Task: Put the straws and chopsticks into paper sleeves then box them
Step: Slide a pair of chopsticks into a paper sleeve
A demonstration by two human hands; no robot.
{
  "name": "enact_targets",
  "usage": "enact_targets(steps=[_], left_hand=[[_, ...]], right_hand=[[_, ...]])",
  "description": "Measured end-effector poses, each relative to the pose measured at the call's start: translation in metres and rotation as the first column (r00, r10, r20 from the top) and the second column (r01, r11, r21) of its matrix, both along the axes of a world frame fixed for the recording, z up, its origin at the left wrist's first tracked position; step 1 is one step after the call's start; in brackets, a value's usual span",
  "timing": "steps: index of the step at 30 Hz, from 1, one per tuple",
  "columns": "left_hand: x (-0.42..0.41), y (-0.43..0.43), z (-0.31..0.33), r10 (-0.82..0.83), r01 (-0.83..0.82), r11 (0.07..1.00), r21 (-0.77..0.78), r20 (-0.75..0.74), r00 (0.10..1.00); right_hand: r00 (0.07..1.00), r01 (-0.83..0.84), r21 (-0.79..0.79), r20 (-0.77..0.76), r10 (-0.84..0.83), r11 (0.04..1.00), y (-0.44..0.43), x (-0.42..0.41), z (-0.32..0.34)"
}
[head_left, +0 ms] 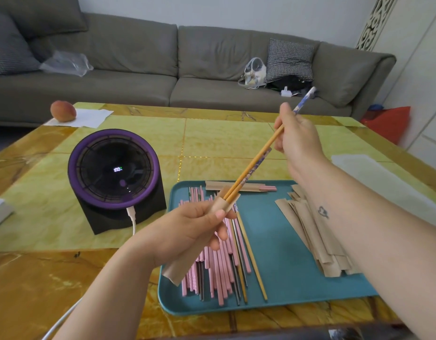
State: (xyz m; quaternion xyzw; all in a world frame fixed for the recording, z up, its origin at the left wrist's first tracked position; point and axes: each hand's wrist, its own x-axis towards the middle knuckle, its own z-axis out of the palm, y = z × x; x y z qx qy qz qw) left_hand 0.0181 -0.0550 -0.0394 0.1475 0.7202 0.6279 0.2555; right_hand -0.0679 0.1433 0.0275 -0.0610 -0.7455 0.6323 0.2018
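Left hand (195,229) snug around paper sleeve (178,270); right hand (295,136) tight on chopsticks (255,165), tips inside sleeve.

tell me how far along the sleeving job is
Done: one filled sleeve lies at the far edge of the tray. In hand: the left hand holds a sleeve while the right hand feeds chopsticks into its mouth. Left: the straws pile and the empty sleeves stack, then boxing.

Yellow-green stone tabletop (212,143): teal tray (285,241) near right, purple-ringed black fan (116,177) just left of it, white cable (132,220) plugged in. White paper (89,119) far left. Pale translucent sheet (374,173) at right edge.
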Motion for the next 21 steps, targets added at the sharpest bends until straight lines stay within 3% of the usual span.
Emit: enact_targets(steps=[6,9,11,13,16,21], left_hand=[[-0.002,-0.003,-0.003,-0.006,0.003,0.993,0.117,0.021,1.0],[-0.002,-0.003,-0.005,-0.007,0.005,0.995,0.103,0.023,1.0],[-0.002,-0.002,-0.004,-0.013,0.011,0.995,0.097,0.02,1.0],[-0.002,-0.001,-0.005,-0.013,0.01,0.993,0.114,0.025,1.0],[-0.003,-0.001,-0.004,-0.007,0.003,0.99,0.138,0.025,1.0],[-0.003,-0.003,-0.007,-0.011,0.006,0.99,0.144,0.034,0.999]], right_hand=[[0.893,-0.408,0.131,0.264,0.365,0.904,-0.011,0.017,-0.019],[0.919,-0.351,0.106,0.232,0.32,0.931,-0.004,0.016,-0.016],[0.969,-0.236,0.044,0.087,0.231,0.971,0.002,0.013,-0.01],[0.981,-0.189,0.091,-0.022,0.192,0.978,0.003,0.014,-0.005],[0.972,-0.225,0.155,-0.038,0.233,0.962,-0.001,0.017,-0.006],[0.952,-0.301,0.123,-0.011,0.305,0.946,-0.004,0.022,-0.01]])
